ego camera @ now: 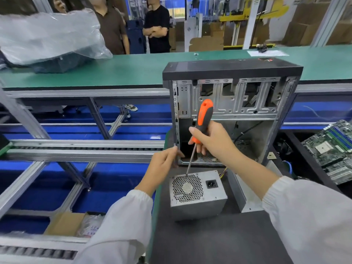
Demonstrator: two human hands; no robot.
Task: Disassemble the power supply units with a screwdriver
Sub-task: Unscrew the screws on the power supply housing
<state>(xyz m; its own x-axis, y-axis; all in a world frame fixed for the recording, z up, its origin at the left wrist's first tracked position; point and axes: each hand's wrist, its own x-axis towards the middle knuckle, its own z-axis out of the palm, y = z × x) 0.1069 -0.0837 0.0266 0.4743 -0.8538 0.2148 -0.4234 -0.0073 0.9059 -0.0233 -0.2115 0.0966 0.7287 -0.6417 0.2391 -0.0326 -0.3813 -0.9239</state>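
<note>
A grey metal power supply unit (pixel 198 195) stands on the dark mat (pixel 209 241), its fan grille and power socket facing up. My right hand (pixel 209 141) grips an orange-and-black screwdriver (pixel 203 119), whose tip touches the top edge of the fan grille. My left hand (pixel 162 164) holds the lower left edge of an open, empty computer case (pixel 232 103) that stands just behind the unit. Coloured wires stick out at the unit's far right corner.
A green conveyor belt (pixel 133 69) runs behind the case, with a plastic-wrapped item (pixel 49 39) at far left. Circuit boards (pixel 331 149) lie at right. A cardboard box (pixel 76 223) sits lower left among aluminium rails. Two people stand beyond the belt.
</note>
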